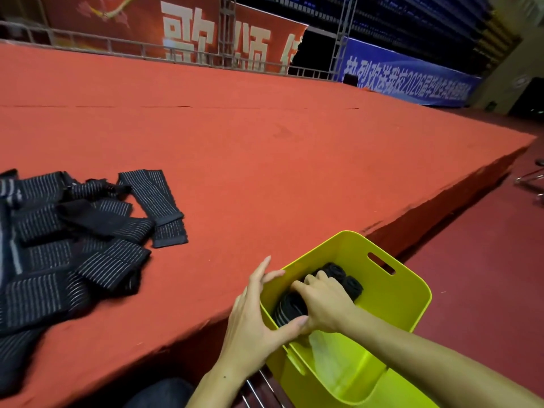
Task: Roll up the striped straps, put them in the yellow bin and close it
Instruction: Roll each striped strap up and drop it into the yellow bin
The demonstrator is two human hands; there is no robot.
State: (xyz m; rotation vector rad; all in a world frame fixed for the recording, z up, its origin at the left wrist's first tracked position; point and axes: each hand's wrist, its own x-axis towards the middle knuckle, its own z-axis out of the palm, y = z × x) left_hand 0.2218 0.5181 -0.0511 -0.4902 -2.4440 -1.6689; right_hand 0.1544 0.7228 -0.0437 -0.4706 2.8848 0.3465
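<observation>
The yellow bin [391, 293] stands open at the near edge of the red-carpeted stage [265, 148], at about 5 o'clock in the view, tilted slightly toward the person. Its hinged lid [338, 375] hangs open on the near side.

The right hand [323, 301] is inside the bin, forearm entering from 4 o'clock, wrist bent downward. Its fingers are curled over a rolled strap [290, 307], gripping it against the bin's left inner wall. Two further rolled straps [343, 278] lie deeper in the bin, at 12 o'clock from that hand, side by side and touching.

The left hand [256, 316] is outside the bin, forearm rising from 6 o'clock. Its fingers are spread and fairly straight, fingertips laid over the bin's left rim, thumb extended along the rim toward the right hand's wrist. It steadies the wall and pinches nothing.

A loose pile of unrolled striped straps [73, 231] lies on the stage at 9 o'clock, well apart from the bin, the straps overlapping one another in disorder.

Beyond the stage, at 12 o'clock, a red banner [191, 33] hangs behind a metal railing [117, 45]; a blue banner [409, 78] hangs at 1 o'clock.
</observation>
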